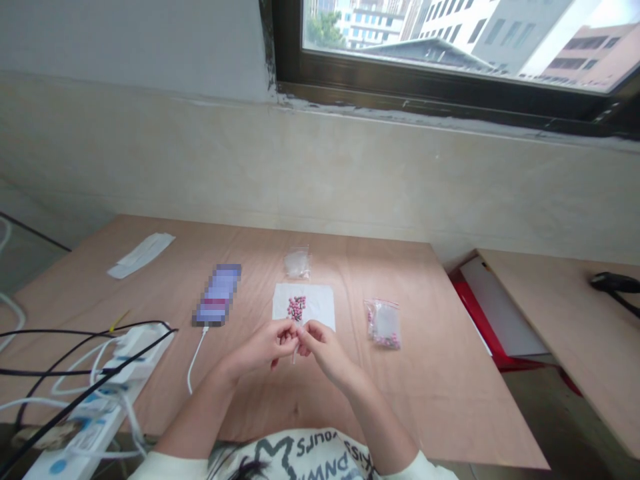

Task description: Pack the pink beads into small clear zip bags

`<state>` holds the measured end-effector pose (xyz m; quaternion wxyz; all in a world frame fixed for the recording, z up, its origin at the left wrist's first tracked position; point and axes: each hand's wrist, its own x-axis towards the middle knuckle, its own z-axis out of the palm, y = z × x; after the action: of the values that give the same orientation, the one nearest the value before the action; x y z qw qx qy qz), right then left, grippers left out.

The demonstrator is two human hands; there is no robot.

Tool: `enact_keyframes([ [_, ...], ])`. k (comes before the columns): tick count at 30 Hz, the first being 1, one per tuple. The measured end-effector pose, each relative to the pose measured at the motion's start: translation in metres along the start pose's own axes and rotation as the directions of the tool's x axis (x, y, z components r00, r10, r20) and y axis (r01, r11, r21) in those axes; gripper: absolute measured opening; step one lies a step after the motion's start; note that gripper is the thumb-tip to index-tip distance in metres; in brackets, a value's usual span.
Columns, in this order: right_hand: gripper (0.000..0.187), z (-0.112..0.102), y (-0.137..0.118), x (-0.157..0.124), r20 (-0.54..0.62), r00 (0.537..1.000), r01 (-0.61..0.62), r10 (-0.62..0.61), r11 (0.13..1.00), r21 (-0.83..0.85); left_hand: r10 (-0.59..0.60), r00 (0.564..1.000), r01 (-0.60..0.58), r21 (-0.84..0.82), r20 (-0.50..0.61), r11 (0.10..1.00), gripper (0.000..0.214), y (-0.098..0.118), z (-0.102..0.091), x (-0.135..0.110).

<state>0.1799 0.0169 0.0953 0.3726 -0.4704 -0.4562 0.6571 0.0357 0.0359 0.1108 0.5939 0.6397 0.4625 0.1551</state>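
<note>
left hand and right hand are meeting at the near edge of the white sheet, each grip apparently pinching a thin pale piece, work looking partway at best: pink beads are lying loose on the sheet, more are sitting in the right bag.

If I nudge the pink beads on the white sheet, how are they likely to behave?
The pink beads look small and rounded, so they would probably roll or scatter. They lie loose in a cluster, so pushing one may shift its neighbours. The white sheet looks flat, so it likely won't contain them.
</note>
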Motion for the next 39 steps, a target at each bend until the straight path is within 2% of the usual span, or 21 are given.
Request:
enact_keyframes([
  [4, 0.032, -0.003, 0.002, 0.006, 0.026, 1.0, 0.01, -0.011, 1.0, 0.018, -0.012, 1.0, 0.014, -0.05, 0.025, 0.999, 0.021, 0.004, -0.002, 0.0],
  [7, 0.03, -0.005, 0.002, 0.009, 0.045, 0.999, 0.011, -0.013, 0.999, 0.044, -0.025, 1.0, 0.025, -0.08, -0.002, 0.997, 0.02, 0.006, -0.003, 0.002],
  [10, 0.023, -0.006, 0.001, 0.009, 0.017, 1.0, 0.003, -0.003, 1.0, 0.001, -0.028, 0.993, 0.027, -0.008, -0.118, 1.0, 0.015, 0.001, -0.007, 0.005],
  [14, 0.018, -0.005, 0.002, 0.007, -0.075, 0.997, -0.013, 0.003, 0.991, -0.133, 0.085, 0.949, -0.001, 0.269, -0.303, 0.963, 0.013, -0.01, -0.014, 0.007],
  [16, 0.017, 0.0, 0.004, 0.005, -0.095, 0.995, 0.004, -0.021, 0.984, -0.181, 0.132, 0.948, -0.013, 0.378, -0.29, 0.926, 0.011, -0.013, -0.015, 0.004],
  [18, 0.015, 0.007, 0.005, 0.004, -0.101, 0.992, 0.049, -0.072, 0.976, -0.213, 0.163, 0.956, -0.048, 0.416, -0.244, 0.908, 0.005, -0.013, -0.012, 0.001],
  [22, 0.013, 0.019, 0.008, 0.004, -0.071, 0.988, 0.116, -0.137, 0.963, -0.243, 0.21, 0.967, -0.147, 0.357, -0.143, 0.922, 0.044, -0.008, -0.004, -0.005],
  [24, 0.013, 0.019, 0.009, 0.003, -0.076, 0.988, 0.11, -0.134, 0.958, -0.263, 0.192, 0.975, -0.148, 0.325, -0.108, 0.934, 0.051, -0.008, -0.003, -0.005],
  [29, 0.015, 0.008, 0.01, 0.006, -0.152, 0.979, 0.076, -0.135, 0.937, -0.34, 0.23, 0.958, -0.162, 0.337, -0.171, 0.928, 0.046, -0.006, -0.012, -0.001],
  [33, 0.012, 0.007, 0.01, 0.013, -0.199, 0.967, 0.09, -0.159, 0.944, -0.316, 0.214, 0.967, -0.17, 0.273, -0.138, 0.947, 0.05, 0.0, -0.011, 0.0],
  [36, 0.01, 0.009, 0.006, 0.018, -0.137, 0.978, 0.118, -0.158, 0.959, -0.259, 0.214, 0.97, -0.183, 0.232, -0.113, 0.955, 0.054, 0.0, -0.006, 0.005],
  [39, 0.013, 0.008, 0.003, 0.02, -0.106, 0.989, 0.078, -0.105, 0.968, -0.237, 0.192, 0.969, -0.156, 0.217, -0.158, 0.964, 0.047, -0.003, -0.01, 0.01],
])
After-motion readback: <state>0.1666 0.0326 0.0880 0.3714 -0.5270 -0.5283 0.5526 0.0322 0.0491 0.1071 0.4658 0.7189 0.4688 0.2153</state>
